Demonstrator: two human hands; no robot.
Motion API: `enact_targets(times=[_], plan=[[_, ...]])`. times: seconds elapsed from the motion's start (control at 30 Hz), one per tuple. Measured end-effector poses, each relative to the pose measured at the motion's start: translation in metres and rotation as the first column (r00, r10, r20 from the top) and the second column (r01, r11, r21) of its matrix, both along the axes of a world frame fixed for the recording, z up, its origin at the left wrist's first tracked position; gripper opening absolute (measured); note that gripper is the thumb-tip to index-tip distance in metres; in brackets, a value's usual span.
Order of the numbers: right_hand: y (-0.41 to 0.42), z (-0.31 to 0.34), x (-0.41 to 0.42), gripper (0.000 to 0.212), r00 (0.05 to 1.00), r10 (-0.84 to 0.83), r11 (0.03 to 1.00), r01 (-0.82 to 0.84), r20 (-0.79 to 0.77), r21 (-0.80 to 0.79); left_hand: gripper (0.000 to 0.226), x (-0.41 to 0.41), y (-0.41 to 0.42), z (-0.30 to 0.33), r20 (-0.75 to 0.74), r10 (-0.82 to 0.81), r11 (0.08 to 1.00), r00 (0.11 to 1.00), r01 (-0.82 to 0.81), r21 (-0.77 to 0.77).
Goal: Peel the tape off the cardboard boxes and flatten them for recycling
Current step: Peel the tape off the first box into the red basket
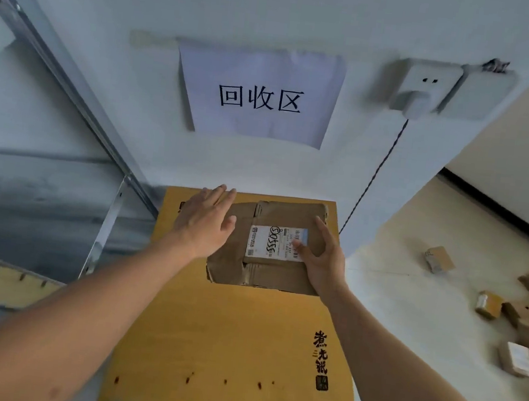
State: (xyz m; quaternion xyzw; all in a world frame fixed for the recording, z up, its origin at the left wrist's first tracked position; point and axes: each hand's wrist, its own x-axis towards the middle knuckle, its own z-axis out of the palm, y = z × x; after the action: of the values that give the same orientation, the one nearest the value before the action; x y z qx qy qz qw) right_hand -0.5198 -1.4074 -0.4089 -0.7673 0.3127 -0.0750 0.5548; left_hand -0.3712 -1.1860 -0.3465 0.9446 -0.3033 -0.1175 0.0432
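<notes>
Pressing a flattened brown box (pixel 265 243) onto a larger flattened yellow box (pixel 231 338) at frame centre, the left hand (pixel 204 223) and right hand (pixel 319 256) lay flat with fingers extended, while several unflattened boxes (pixel 520 315) remained at right.

The wall (pixel 278 10) stands right behind the flattened box (pixel 268 266), so I have no reach past it. A metal frame (pixel 73 73) hems in my left. To my right the floor (pixel 410 299) lies open up to the small boxes (pixel 488 305).
</notes>
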Motion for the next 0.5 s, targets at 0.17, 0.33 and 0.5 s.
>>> enact_targets(times=[0.17, 0.33, 0.5], plan=[[-0.005, -0.040, 0.051, 0.076, 1.000, 0.019, 1.000, -0.019, -0.024, 0.018, 0.064, 0.048, -0.009, -0.043, -0.066, 0.039, 0.999, 0.997, -0.038, 0.016], [-0.005, -0.082, 0.096, 0.078, 0.996, 0.018, 1.000, -0.019, -0.091, -0.003, 0.064, 0.087, -0.010, -0.087, -0.093, 0.020, 1.000, 0.995, -0.019, 0.016], [-0.003, -0.118, 0.127, 0.079, 0.994, 0.006, 1.000, -0.004, -0.105, 0.013, 0.070, 0.117, -0.005, -0.138, -0.116, 0.004, 0.999, 0.993, -0.001, 0.033]])
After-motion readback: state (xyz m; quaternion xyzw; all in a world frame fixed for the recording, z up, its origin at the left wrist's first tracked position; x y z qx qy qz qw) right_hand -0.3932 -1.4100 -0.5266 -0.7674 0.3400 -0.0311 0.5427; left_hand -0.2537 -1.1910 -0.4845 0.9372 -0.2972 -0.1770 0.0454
